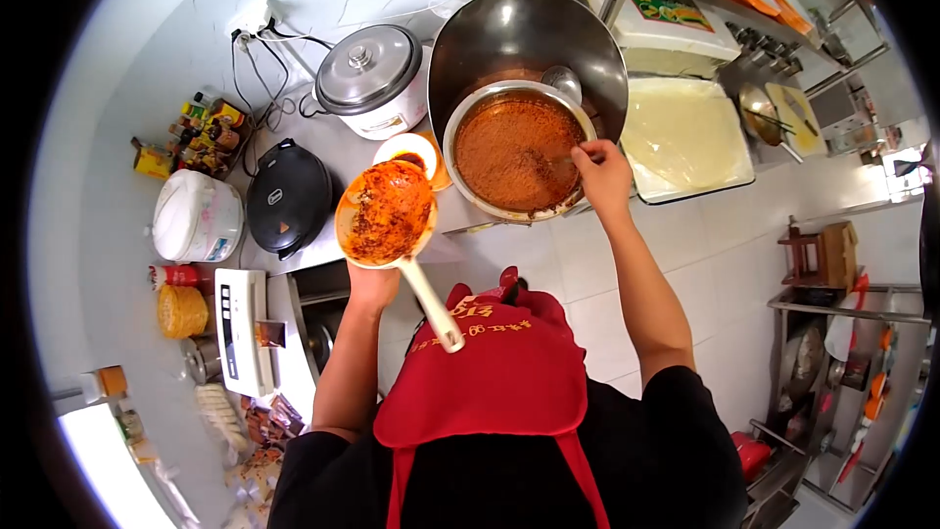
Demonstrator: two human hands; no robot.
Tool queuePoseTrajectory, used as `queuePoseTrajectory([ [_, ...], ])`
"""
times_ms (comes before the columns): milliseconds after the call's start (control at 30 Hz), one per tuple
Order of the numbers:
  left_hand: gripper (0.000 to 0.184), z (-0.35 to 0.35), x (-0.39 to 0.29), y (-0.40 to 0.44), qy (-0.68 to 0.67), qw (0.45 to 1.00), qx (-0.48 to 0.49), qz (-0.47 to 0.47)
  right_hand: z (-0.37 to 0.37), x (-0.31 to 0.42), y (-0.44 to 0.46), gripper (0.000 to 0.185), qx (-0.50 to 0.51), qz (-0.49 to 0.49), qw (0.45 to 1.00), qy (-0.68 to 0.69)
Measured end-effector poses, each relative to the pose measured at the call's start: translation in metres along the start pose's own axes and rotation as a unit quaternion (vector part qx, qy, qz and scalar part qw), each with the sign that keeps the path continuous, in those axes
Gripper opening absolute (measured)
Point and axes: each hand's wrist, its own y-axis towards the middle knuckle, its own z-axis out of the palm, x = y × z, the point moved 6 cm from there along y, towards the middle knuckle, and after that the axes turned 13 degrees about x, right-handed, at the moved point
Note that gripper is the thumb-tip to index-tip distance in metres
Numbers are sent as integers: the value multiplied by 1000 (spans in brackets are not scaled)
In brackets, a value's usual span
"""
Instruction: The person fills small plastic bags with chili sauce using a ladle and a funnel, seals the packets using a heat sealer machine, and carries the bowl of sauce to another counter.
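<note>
My left hand (371, 286) holds a round bowl (345, 235) from below. Thick red chili paste (394, 211) coats its inside. A cream handle (431, 302) sticks out past the rim towards me; whether it is part of the bowl I cannot tell. My right hand (604, 174) is closed in a pinch at the right rim of a steel basin (452, 149). What its fingertips grip is hard to make out. Reddish-brown ground spice or sauce (509, 142) fills the basin, which sits at the mouth of a large steel pot (519, 24).
A metal ladle (563, 81) leans inside the pot. Left of it stand a lidded cooker (367, 73), a small white bowl (405, 149), a black electric griddle (288, 198) and a white rice cooker (199, 214). A film-covered tray (685, 137) lies to the right.
</note>
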Motion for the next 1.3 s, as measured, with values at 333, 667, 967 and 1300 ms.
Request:
queuePoseTrajectory([
  [333, 47, 2, -51, 27, -323, 942, 81, 45, 41, 72, -37, 20, 137, -235, 957, -97],
  [667, 48, 1, -50, 48, -364, 924, 99, 59, 10, 68, -47, 11, -22, -252, 959, -127],
  [967, 50, -14, -4, 49, -181, 982, 14, 42, 1, 62, -48, 10, -61, -157, 978, -121],
  [1300, 50, -9, -16, 29, -63, 997, 12, 49, -5, 59, -39, 15, -75, -48, 995, -37],
])
